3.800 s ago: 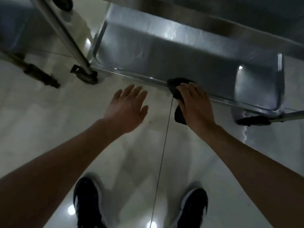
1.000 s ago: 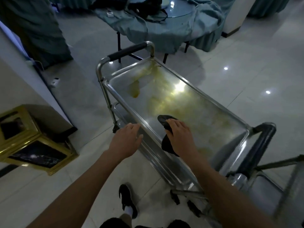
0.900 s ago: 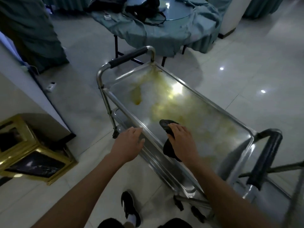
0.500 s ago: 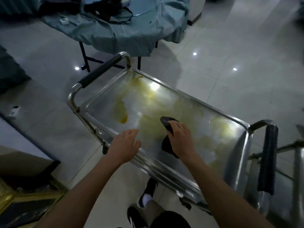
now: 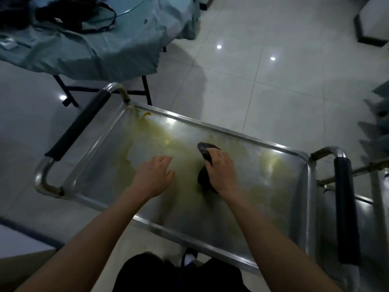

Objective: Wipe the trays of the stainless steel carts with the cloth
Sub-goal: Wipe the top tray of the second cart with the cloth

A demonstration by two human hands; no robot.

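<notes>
Far left: round table (image 5: pixel 69 49) under a teal tablecloth, dark tangle of straps and bags (image 5: pixel 56 15) on top, folding legs showing below.

Stainless steel cart's top tray (image 5: pixel 109 157) fills the middle of the view, rim raised all round, yellow-green smear (image 5: pixel 151 131) spread over most of the surface, heaviest at the far left corner. Left handle (image 5: pixel 77 125) has a black foam grip on a bent chrome tube.

Left hand (image 5: pixel 153 178) is over the tray mid-left, palm down, fingers straight and slightly spread, holding nothing; contact with the steel can't be confirmed.

Right hand (image 5: pixel 221 171) is just beside it, hands apart, pressing the dark cloth (image 5: pixel 205 152) onto the tray centre, fingers curled over the cloth's top edge. Cloth sticks out ahead of the fingertips and under the palm's left side.

Right end: second black-grip handle (image 5: pixel 345 207), with part of another steel cart (image 5: pixel 379 186) touching or just beside it. Glossy tiled floor (image 5: pixel 273 81) beyond.
</notes>
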